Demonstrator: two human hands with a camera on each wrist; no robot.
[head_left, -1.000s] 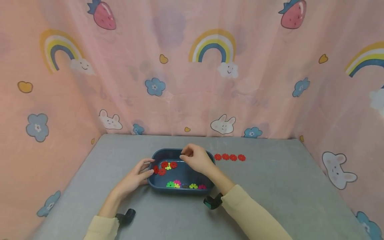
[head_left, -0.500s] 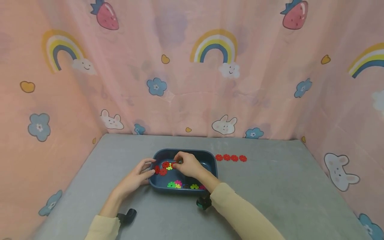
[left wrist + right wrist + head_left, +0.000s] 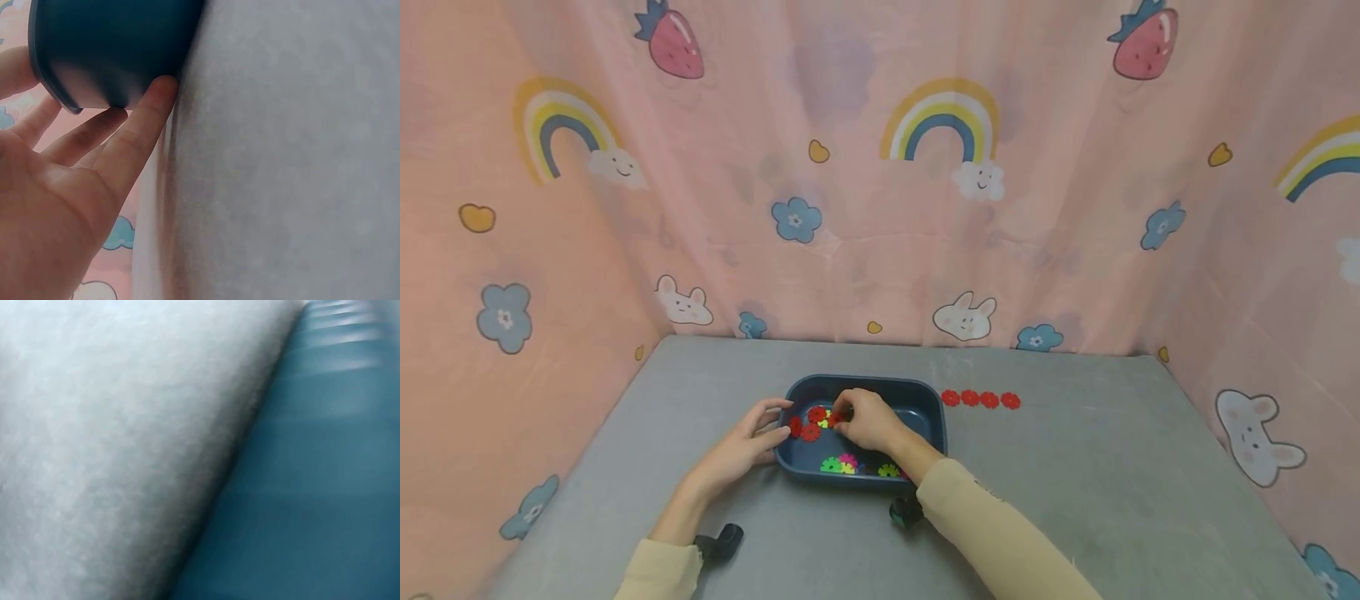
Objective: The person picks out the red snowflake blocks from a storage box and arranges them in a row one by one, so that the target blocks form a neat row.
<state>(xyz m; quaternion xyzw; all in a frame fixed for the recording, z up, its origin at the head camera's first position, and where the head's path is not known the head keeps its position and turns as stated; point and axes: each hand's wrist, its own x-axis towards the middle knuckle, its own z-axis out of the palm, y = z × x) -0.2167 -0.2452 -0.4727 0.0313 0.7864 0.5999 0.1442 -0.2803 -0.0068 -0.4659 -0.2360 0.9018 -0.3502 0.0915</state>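
Inside a dark blue tray [image 3: 865, 478], red flower-shaped snowflake discs [image 3: 811, 432] lie at the left end around a yellow-green one [image 3: 824, 422]. My right hand [image 3: 871, 423] reaches in over the near wall and pinches a red snowflake disc [image 3: 833, 418] among them, partly hidden by the fingers. My left hand [image 3: 752, 435] holds the tray's left end, with fingertips over the rim. In the left wrist view, other fingers [image 3: 134, 134] of that hand lie against the outer wall. The right wrist view shows only the tray's side [image 3: 312, 487] and grey tabletop.
Along the tray's near inner wall lie a green disc [image 3: 831, 465], a pink disc [image 3: 848, 460] and a yellow-green disc [image 3: 888, 471]. Several red discs [image 3: 970, 398] form a row on the grey table [image 3: 1075, 467], right of the tray. A pink patterned curtain [image 3: 865, 250] surrounds the table.
My right hand has come from the tray's far middle down and left to the red discs. My left hand keeps its place on the tray's end. The head view has shifted slightly.
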